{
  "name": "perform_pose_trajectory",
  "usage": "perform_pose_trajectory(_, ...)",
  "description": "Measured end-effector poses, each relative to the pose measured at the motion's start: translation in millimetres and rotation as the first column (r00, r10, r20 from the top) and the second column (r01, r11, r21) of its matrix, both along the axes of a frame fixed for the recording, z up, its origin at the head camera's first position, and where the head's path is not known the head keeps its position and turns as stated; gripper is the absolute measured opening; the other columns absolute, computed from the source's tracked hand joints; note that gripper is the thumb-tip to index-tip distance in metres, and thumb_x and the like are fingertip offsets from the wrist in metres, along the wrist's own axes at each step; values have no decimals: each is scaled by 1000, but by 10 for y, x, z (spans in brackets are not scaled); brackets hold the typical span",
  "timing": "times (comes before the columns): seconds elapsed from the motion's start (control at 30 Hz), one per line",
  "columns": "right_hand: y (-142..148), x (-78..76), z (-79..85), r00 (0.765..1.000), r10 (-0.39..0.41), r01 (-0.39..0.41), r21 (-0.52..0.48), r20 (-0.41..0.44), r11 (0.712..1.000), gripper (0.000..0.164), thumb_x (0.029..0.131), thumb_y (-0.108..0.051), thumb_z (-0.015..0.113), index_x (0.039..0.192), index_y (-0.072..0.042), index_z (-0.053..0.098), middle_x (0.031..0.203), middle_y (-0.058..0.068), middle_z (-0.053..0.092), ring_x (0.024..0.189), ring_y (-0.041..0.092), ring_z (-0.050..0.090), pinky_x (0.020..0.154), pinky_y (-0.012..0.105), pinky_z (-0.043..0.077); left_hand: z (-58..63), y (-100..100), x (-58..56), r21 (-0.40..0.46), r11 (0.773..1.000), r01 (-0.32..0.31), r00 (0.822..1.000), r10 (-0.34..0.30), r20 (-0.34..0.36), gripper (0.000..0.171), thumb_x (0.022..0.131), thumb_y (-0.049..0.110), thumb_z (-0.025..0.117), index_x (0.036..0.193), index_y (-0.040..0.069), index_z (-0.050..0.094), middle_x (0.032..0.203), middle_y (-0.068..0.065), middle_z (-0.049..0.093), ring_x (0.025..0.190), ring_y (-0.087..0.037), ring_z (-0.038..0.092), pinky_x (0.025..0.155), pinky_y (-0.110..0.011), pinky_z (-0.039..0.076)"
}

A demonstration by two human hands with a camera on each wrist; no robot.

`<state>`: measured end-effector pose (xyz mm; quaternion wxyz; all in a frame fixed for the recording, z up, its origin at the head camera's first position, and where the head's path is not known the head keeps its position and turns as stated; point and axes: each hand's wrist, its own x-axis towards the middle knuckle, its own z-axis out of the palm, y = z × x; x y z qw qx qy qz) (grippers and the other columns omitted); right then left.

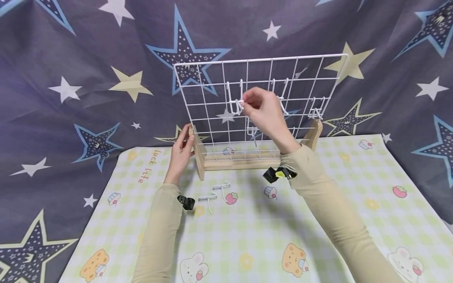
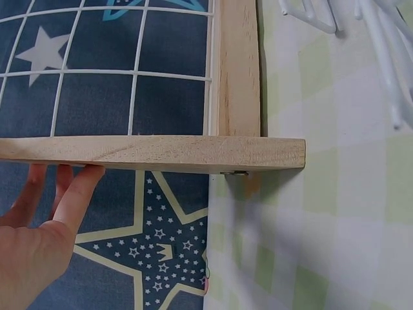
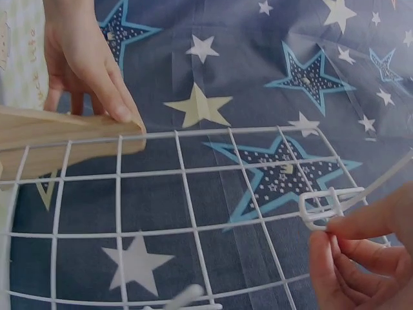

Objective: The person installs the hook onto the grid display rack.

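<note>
the right sleeve (image 1: 327, 196) lies nearest; a white hook (image 3: 334, 201) sits at the wire grid (image 1: 258, 60), pinched between thumb and fingertips of the right hand (image 1: 265, 112); the left hand (image 1: 182, 151), fingers loosely extended, touches the left end of the wooden stand (image 1: 240, 165).

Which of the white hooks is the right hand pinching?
The leftmost hook on the wire grid, pinched by the right hand; other hung hooks are farther right, two loose hooks lie on the tablecloth.
</note>
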<state>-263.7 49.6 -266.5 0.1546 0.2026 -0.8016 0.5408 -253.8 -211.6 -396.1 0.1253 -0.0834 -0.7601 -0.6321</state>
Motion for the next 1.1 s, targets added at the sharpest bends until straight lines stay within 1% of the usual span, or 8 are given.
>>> perform_pose_trajectory(0.17,-4,-95,49,998,-70,70,-25,8,997,9,87,-4,64,92,2,67,82,11,69,70,16,62,63,20,50,-3,21,7,-1,1000,3,1000,-3,-8,47,103,15,46,149,8,36,120,-22,49,92,-18,52,85,-51,55)
perform_pose_trajectory(0.27,-19,-123,22,994,-98,99,-26,38,995,10,87,-7,65,92,1,68,81,10,69,69,15,61,61,19,48,-3,24,11,-1,1000,3,1000,-3,-12,47,103,15,47,149,8,37,120,-21,49,92,-17,52,84,-49,56)
perform_pose_trajectory(0.4,-34,-129,-95,994,-66,72,-71,89,995,11,88,-5,66,93,4,67,81,13,69,67,15,60,60,20,49,-3,28,13,-3,1000,6,1000,-6,-9,47,103,16,47,149,8,37,121,-22,49,92,-17,53,84,-46,57)
perform_pose_trajectory(0.5,-46,-121,-168,995,-44,53,-102,90,993,11,89,-3,65,95,6,66,82,16,68,66,16,59,58,20,50,2,30,16,3,1000,10,1000,-10,-5,47,103,16,47,149,9,36,122,-22,48,93,-17,52,85,-47,56)
perform_pose_trajectory(0.73,-83,-94,-201,995,-66,66,9,68,998,7,90,-5,63,95,0,64,86,10,69,71,18,60,59,20,49,13,16,20,19,1000,9,1000,-9,-4,49,103,15,46,150,6,34,123,-23,47,96,-22,51,88,-54,53)
perform_pose_trajectory(0.83,-78,-90,-232,996,-54,54,5,64,999,8,90,-5,62,95,1,65,86,11,69,71,18,61,60,20,50,8,12,19,17,1000,12,1000,-12,-2,49,104,16,46,150,6,33,123,-23,47,96,-23,51,88,-53,53)
perform_pose_trajectory(0.97,-52,-48,-329,997,-20,21,-20,81,1000,6,89,-3,65,93,1,66,84,11,69,70,19,60,61,23,51,6,9,23,9,1000,10,1000,-10,10,49,104,16,46,150,7,34,124,-23,47,96,-22,51,88,-51,54)
perform_pose_trajectory(1.1,-27,28,-477,995,18,-20,26,98,999,8,85,-2,67,93,-1,67,84,8,69,72,19,61,65,25,53,14,9,24,0,1000,1,1000,-1,17,48,104,17,46,150,10,35,124,-21,47,94,-20,51,87,-50,54)
